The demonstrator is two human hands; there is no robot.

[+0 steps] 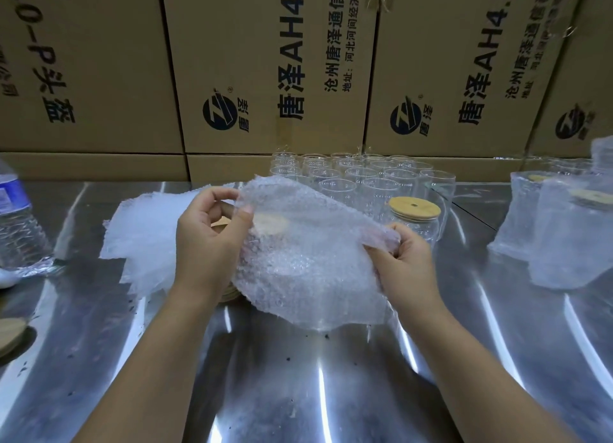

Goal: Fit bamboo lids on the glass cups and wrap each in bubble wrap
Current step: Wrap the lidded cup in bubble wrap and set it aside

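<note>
Both hands hold a clear sheet of bubble wrap (308, 263) above the middle of the shiny steel counter (298, 393). The left hand (212, 240) pinches its upper left edge between thumb and fingers, and the right hand (409, 260) curls round its right edge. A round bamboo lid (269, 223) shows dimly through the sheet (what it sits on cannot be told). Toward the counter's back edge stands a lidded glass cup (416, 227), in front of a cluster of bare clear glass cups (348, 173). Bubble-wrapped cups (564, 240) stand near the right edge, and a clear plastic water bottle with a blue label (16, 223) stands at the left edge. Brown cardboard boxes (265, 61) behind the counter read "唐泽AH4.0" and "沧州唐泽通信".
</note>
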